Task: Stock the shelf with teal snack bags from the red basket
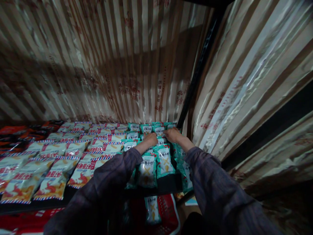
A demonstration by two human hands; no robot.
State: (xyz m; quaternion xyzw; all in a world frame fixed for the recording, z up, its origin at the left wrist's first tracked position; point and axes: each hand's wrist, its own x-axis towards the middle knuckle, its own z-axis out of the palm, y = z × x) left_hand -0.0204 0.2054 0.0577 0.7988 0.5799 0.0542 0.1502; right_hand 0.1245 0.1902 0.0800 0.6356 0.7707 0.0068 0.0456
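Note:
My left hand (pixel 151 139) reaches to the back of a shelf, its fingers curled at the left edge of a green-and-white snack bag (pixel 160 131). My right hand (pixel 171 134) is closed at the same bag's right edge, fingertips pointing inward. Parts of the fingers on both hands are hidden or dim. Around them stand rows of matching green snack bags (pixel 147 168), upright or leaning back. Another green snack bag (pixel 166 160) stands at the front of the row, below my hands.
To the left are rows of white-and-orange snack bags (pixel 52 176), with dark orange-black packets (pixel 14 133) farther left. A red basket (pixel 172 212) below holds a green snack bag (pixel 153 209). A black post (pixel 202 62) and pleated printed sheeting (pixel 137 71) close in the back and right.

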